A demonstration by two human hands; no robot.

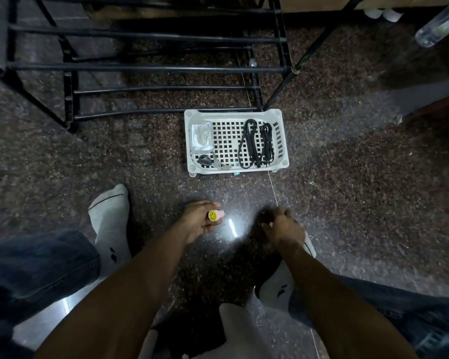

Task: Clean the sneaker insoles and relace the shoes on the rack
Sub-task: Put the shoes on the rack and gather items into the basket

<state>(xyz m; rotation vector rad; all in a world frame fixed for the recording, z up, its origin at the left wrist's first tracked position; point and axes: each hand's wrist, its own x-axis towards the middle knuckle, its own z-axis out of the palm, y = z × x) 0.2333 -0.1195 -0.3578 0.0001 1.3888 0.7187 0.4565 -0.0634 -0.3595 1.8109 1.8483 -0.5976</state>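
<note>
A dark speckled polished stone floor (347, 177) fills the view, with a bright glare patch near the middle; a black metal tube shoe rack (151, 68) stands at twelve o'clock, its bars bare where they show and its upper part cut off by the frame edge. Just below the rack's right foot, at about one o'clock from the hands, sits a white perforated plastic basket (283, 141); inside it, on the right, two bundles of black shoelaces (255, 143) lie with their long axis running from twelve to six o'clock; on the left lies a white wipe packet (202, 136), its printing too small to read; below it a dark key fob with keys (210, 161).

The person's left hand (201, 220) curls its fingers round a small pink object with a yellow smiley-face sticker (215, 215); the object points toward two o'clock, and what it is cannot be told. The right hand (283, 229), at three o'clock from the left, is blurred with fingers bent downward; whether it holds anything cannot be told. Grey socks (109, 224) and blue denim trouser legs (36, 265) frame the lower corners; a clear bottle (437, 27) is cut off at two o'clock; no sneakers or insoles can be made out.
</note>
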